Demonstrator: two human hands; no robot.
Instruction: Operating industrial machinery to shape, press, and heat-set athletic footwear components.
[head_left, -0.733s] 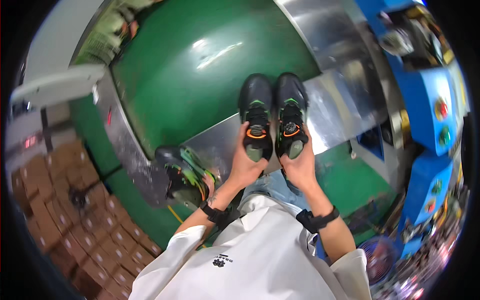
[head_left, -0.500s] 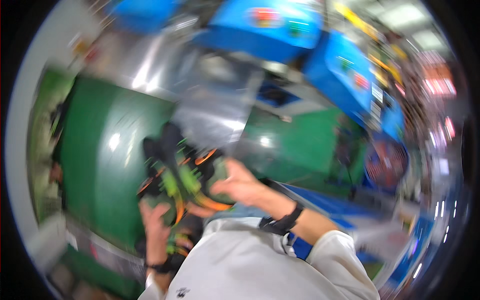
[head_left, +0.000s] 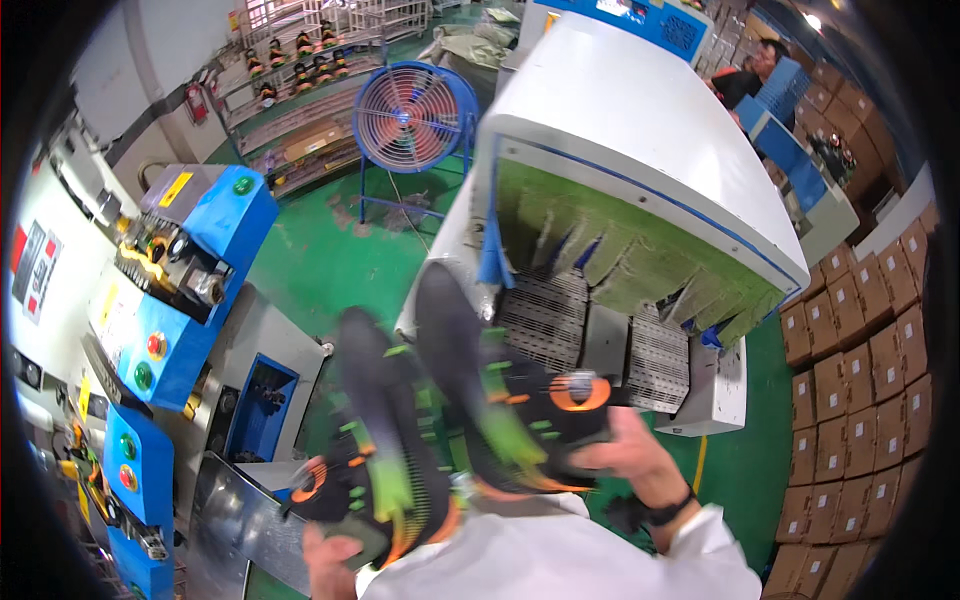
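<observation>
Fingers of my right hand [head_left: 640,455] are closed round the heel end of one shoe [head_left: 480,400], thumb pressed against it; my left hand [head_left: 332,562] grips the other shoe [head_left: 395,440] by its heel end, though blur hides how each finger lies; both shoes are held up off any surface, side by side, toes away from me, one shoe partly hiding the near left corner of the slatted belt [head_left: 545,315]; its machine [head_left: 640,130] stands beyond, between fan [head_left: 415,115] and boxes [head_left: 860,390].
</observation>
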